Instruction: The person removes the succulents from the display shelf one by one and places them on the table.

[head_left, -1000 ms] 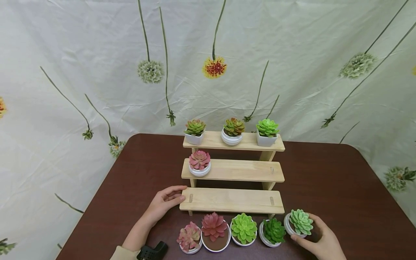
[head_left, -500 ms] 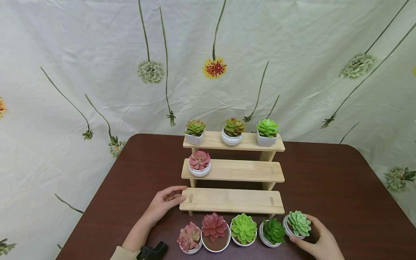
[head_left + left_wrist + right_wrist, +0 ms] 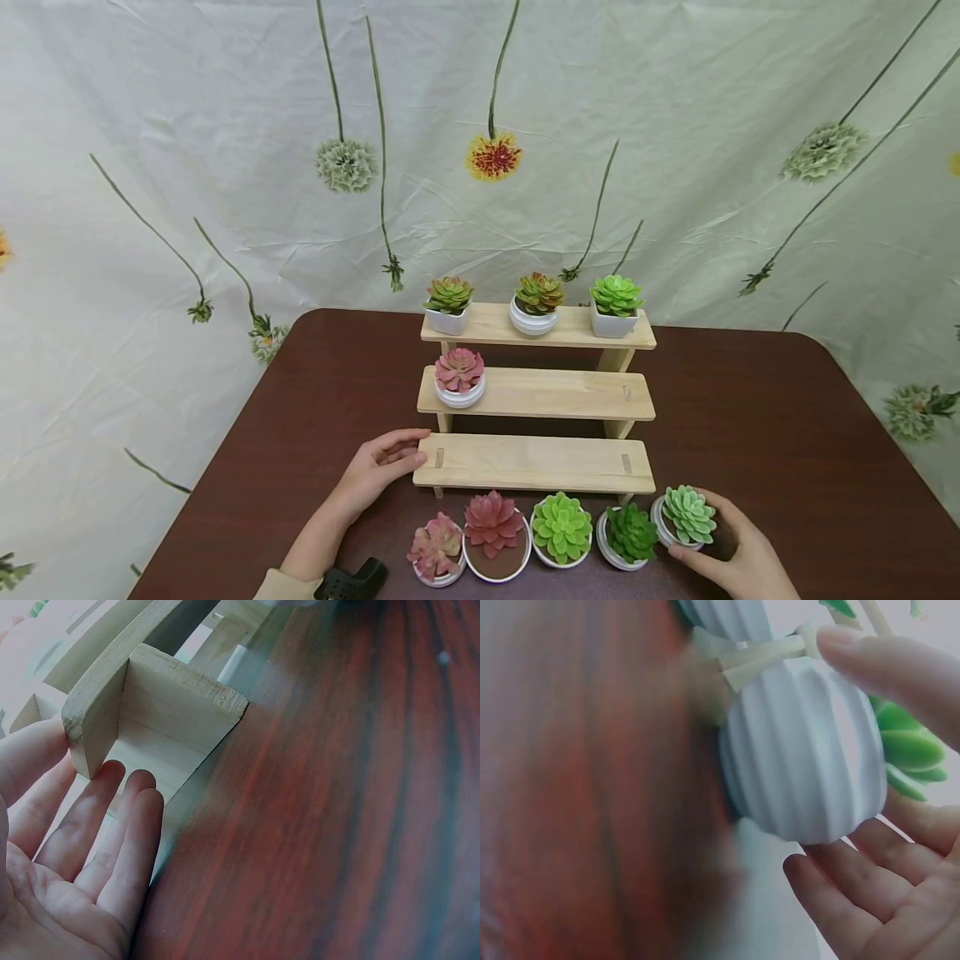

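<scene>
My left hand (image 3: 386,462) holds the left end of the lowest step of a three-tier wooden stand (image 3: 532,462), thumb and forefinger at the board's end. In the left wrist view the other fingers (image 3: 139,832) extend under that board's end (image 3: 94,727). My right hand (image 3: 731,546) grips a potted pale green succulent (image 3: 688,514) at the right end of the front row, thumb and fingers around its pot. Its ribbed white pot (image 3: 802,757) stands upright on the table in the right wrist view. Just left of it is a dark green succulent (image 3: 632,533).
Further left in the row stand a bright green succulent (image 3: 562,529), a dark red one (image 3: 493,523) and a pink one (image 3: 437,548). A pink succulent (image 3: 460,371) sits on the middle step, three greenish ones (image 3: 538,293) on top. A black strap-like object (image 3: 351,579) is at my left wrist.
My right hand has shifted the pale green succulent slightly left, closer to the dark green one. My left hand stays at the stand.
</scene>
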A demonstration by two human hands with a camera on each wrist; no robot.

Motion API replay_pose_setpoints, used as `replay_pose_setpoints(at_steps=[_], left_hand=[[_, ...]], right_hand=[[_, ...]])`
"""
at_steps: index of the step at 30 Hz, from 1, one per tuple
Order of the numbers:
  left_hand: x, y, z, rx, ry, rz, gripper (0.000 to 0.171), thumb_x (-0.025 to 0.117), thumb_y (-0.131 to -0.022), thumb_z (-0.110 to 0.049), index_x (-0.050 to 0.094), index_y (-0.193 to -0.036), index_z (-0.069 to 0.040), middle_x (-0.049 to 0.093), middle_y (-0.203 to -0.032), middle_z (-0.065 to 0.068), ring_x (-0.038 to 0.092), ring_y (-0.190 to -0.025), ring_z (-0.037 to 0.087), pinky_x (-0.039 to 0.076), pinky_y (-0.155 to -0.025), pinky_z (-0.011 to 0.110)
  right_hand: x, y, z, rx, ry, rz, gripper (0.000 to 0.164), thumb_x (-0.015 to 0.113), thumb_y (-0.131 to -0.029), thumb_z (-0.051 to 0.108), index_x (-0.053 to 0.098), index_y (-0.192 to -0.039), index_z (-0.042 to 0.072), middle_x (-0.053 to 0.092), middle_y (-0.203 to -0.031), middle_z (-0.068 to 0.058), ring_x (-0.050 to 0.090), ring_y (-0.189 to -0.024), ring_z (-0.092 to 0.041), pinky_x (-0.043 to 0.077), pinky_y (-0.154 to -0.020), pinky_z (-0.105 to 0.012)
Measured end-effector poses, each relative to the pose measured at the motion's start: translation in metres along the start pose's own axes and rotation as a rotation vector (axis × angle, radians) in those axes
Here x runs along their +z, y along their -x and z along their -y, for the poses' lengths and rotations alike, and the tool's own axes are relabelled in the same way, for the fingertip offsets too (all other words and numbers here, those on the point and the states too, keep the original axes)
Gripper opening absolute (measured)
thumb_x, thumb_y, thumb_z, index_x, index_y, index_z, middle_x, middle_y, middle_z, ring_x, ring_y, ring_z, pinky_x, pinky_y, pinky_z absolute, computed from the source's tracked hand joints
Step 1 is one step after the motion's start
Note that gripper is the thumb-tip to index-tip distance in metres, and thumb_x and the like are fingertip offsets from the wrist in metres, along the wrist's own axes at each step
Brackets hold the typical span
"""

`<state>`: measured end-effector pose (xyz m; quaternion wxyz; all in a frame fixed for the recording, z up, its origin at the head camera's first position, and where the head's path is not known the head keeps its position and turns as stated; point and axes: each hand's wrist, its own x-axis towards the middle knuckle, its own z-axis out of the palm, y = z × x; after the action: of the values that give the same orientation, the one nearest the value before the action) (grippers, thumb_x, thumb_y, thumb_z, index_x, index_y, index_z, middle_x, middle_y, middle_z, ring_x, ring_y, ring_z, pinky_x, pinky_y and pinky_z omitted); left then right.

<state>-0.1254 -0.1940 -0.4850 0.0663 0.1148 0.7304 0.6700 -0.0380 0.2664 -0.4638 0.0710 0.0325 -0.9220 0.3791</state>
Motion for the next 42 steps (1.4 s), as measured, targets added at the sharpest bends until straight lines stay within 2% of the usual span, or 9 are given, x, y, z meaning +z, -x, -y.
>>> replay_pose_setpoints(at_steps=[3,5,10,14,18,26,28,37,42], left_hand=[[0.0,0.0,-0.001,-0.004,-0.004,-0.004,0.036,0.066,-0.088,-0.01,0.059,-0.121,0.003,0.057,-0.122,0.022,0.061,-0.101,0.014,0.049,-0.082,0.024],[0.0,0.001,-0.001,-0.007,-0.002,-0.003,0.037,0.066,-0.088,-0.01,0.059,-0.121,0.003,0.057,-0.122,0.022,0.061,-0.102,0.014,0.049,-0.082,0.024],[0.0,0.001,0.0,-0.009,0.006,0.005,0.037,0.066,-0.088,-0.01,0.058,-0.122,0.004,0.056,-0.123,0.022,0.061,-0.102,0.015,0.049,-0.082,0.025],[0.0,0.0,0.0,-0.003,0.008,0.012,0.037,0.065,-0.089,-0.01,0.057,-0.123,0.004,0.056,-0.124,0.023,0.06,-0.103,0.014,0.049,-0.083,0.024],[0.0,0.0,0.001,0.001,0.011,0.015,0.037,0.065,-0.089,-0.01,0.057,-0.123,0.004,0.055,-0.124,0.023,0.06,-0.104,0.014,0.049,-0.083,0.025],[-0.001,0.0,0.002,0.001,0.012,0.013,0.037,0.065,-0.089,-0.009,0.057,-0.122,0.004,0.055,-0.124,0.023,0.061,-0.102,0.014,0.049,-0.082,0.025],[-0.001,0.0,0.002,0.004,0.016,0.015,0.037,0.065,-0.089,-0.009,0.057,-0.123,0.005,0.055,-0.124,0.023,0.061,-0.102,0.014,0.049,-0.082,0.025],[0.0,0.0,0.001,0.004,0.017,0.009,0.037,0.066,-0.088,-0.008,0.058,-0.121,0.005,0.056,-0.122,0.024,0.061,-0.101,0.014,0.049,-0.082,0.024],[-0.001,0.0,0.001,0.006,0.022,0.01,0.037,0.066,-0.088,-0.008,0.058,-0.121,0.005,0.056,-0.122,0.024,0.061,-0.101,0.014,0.05,-0.082,0.025]], right_hand=[[-0.005,-0.002,0.005,0.026,0.031,0.03,0.075,0.086,-0.066,0.031,0.052,-0.129,0.009,0.056,-0.122,-0.006,0.04,-0.102,0.016,0.041,-0.078,-0.016],[-0.007,-0.002,0.008,0.028,0.032,0.035,0.077,0.085,-0.067,0.032,0.05,-0.132,0.008,0.054,-0.126,-0.007,0.036,-0.103,0.019,0.039,-0.078,-0.015],[-0.011,-0.004,0.014,-0.015,-0.1,0.058,0.078,0.085,-0.069,0.023,0.047,-0.134,0.004,0.051,-0.129,-0.013,0.038,-0.107,0.018,0.035,-0.081,-0.005],[-0.014,-0.008,0.019,-0.027,-0.103,0.07,0.077,0.084,-0.07,0.025,0.047,-0.135,0.006,0.051,-0.13,-0.013,0.039,-0.109,0.016,0.034,-0.082,-0.006],[-0.015,-0.012,0.025,-0.055,-0.061,0.058,0.075,0.084,-0.069,0.027,0.049,-0.133,0.01,0.053,-0.128,-0.01,0.041,-0.109,0.015,0.035,-0.083,-0.006],[-0.015,-0.023,0.038,-0.176,-0.144,0.019,0.071,0.084,-0.07,0.016,0.05,-0.133,0.017,0.052,-0.129,0.012,0.046,-0.113,0.009,0.037,-0.087,-0.007],[-0.015,-0.026,0.041,-0.191,-0.16,0.013,0.071,0.083,-0.07,0.014,0.05,-0.132,0.017,0.052,-0.128,0.014,0.046,-0.114,0.008,0.037,-0.088,-0.008],[-0.014,-0.036,0.055,-0.176,-0.143,0.009,0.067,0.082,-0.072,0.02,0.051,-0.132,0.022,0.056,-0.127,0.004,0.048,-0.114,0.005,0.04,-0.086,-0.01],[-0.012,-0.043,0.061,-0.173,-0.155,0.018,0.065,0.082,-0.074,0.019,0.051,-0.131,0.02,0.057,-0.126,0.0,0.049,-0.113,0.004,0.04,-0.086,-0.011]])
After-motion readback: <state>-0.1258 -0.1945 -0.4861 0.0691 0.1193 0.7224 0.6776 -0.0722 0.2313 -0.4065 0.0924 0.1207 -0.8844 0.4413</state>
